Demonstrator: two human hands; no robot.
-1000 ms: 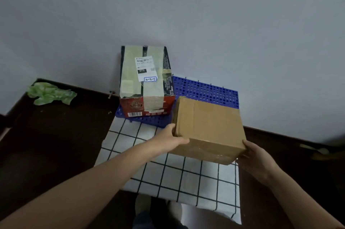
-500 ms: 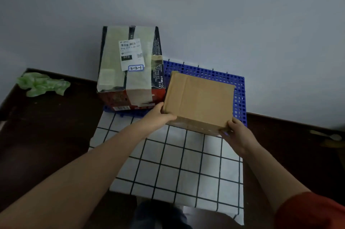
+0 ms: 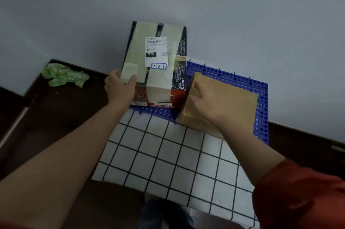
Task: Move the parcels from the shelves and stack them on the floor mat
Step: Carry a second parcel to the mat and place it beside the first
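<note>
A plain brown parcel (image 3: 229, 98) lies on the blue perforated floor mat (image 3: 261, 101), right of a taller taped parcel (image 3: 158, 79) with a white label marked 3-3-1. The two parcels stand side by side, almost touching. My left hand (image 3: 119, 88) grips the taped parcel's near left corner, thumb on top and fingers down its side. Across the brown parcel's top lies my right hand (image 3: 205, 101), its fingers curled over the left edge in the gap between the two parcels.
A white cloth with a black grid (image 3: 168, 157) covers the floor in front of the blue mat. A crumpled green plastic bag (image 3: 63, 77) lies on the dark floor at the left. The grey wall stands right behind the parcels. My feet show at the bottom edge.
The brown parcel went forward and down onto the blue mat. My left hand left it and took the taped parcel's corner. My right hand shifted from its right side to its top.
</note>
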